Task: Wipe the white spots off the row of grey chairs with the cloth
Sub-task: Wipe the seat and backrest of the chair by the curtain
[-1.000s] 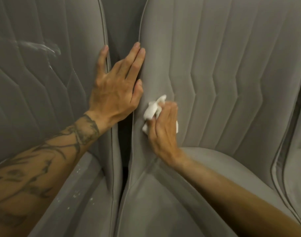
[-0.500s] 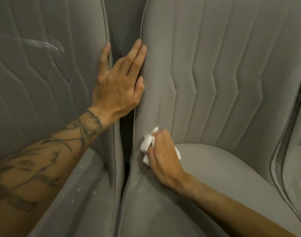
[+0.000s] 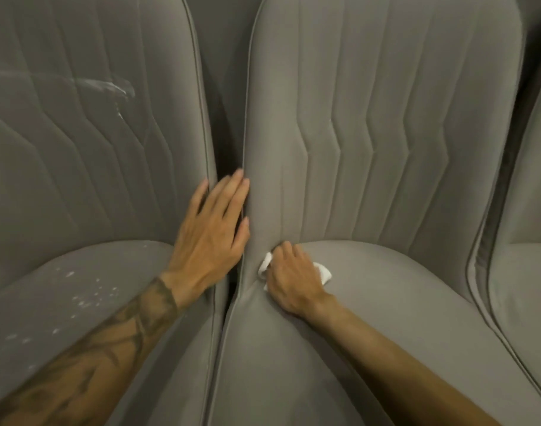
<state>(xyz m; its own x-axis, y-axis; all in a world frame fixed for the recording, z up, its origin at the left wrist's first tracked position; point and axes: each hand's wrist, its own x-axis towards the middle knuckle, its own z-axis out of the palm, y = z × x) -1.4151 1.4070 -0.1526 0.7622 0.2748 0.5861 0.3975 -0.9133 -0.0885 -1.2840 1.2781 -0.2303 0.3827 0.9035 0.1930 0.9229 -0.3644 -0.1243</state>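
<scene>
Lower now: right hand (image 3: 290, 278), cloth (image 3: 323, 273) crosswise

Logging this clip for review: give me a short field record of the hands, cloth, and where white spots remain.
left hand: flat, open, spanning the gap between two chairs
right hand: closed on white cloth
cloth position: at the middle chair back-seat crease, left side
spots remaining: left chair seat; smear on left chair back
middle chair: no spots visible
</scene>
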